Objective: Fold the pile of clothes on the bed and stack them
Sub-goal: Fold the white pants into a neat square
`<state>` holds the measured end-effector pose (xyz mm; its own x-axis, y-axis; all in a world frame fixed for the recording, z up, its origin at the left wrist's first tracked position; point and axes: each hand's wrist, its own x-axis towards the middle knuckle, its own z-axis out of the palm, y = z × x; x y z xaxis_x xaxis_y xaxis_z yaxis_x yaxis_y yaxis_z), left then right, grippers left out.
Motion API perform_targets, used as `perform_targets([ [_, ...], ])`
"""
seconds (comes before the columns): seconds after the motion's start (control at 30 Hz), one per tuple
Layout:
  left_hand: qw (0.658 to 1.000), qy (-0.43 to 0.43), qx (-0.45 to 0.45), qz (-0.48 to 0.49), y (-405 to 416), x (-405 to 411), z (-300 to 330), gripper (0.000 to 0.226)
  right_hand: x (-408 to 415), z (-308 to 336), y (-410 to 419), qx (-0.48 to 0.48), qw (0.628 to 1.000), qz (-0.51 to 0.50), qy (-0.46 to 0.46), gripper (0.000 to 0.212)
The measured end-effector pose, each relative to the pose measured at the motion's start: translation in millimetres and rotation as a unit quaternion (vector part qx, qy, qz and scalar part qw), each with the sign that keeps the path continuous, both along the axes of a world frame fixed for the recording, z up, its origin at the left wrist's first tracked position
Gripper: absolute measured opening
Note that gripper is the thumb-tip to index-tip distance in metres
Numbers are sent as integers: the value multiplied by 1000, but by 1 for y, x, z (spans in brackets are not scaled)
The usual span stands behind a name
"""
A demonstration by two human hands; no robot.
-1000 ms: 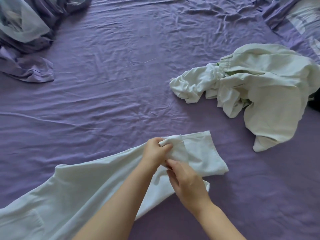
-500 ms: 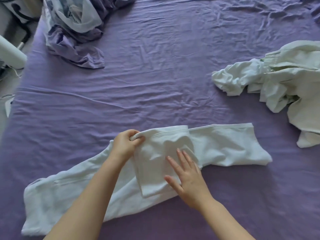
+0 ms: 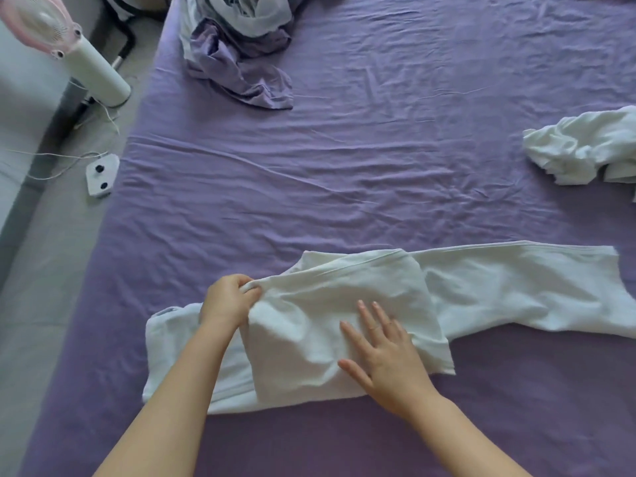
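Two hands on white garment [image 3: 344, 325].

White garment [image 3: 309, 339], purple bedsheet [image 3: 344, 166]

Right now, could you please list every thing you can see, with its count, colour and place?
white garment: one, white, near part of the bed, partly folded
crumpled clothes: one heap, white, right edge
bedding heap: one, purple and pale, far left of the bed
bed sheet: one, purple, wrinkled
fan: one, white and pink, floor at left
power strip: one, white, floor beside the bed
left hand: pinches the garment's folded edge
right hand: rests flat on the fold
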<state>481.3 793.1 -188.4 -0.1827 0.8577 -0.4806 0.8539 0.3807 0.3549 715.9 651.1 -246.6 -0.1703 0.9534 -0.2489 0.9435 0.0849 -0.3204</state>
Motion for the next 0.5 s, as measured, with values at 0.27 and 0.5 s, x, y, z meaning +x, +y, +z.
perform_targets([
  [0.27, 971, 72, 137, -184, -32, 72, -27, 53, 19, -8, 1, -38, 999, 8, -9, 65],
  [0.5, 893, -83, 200, -394, -83, 201, -41, 35, 143, -7, -29, -45, 993, -63, -93, 59],
])
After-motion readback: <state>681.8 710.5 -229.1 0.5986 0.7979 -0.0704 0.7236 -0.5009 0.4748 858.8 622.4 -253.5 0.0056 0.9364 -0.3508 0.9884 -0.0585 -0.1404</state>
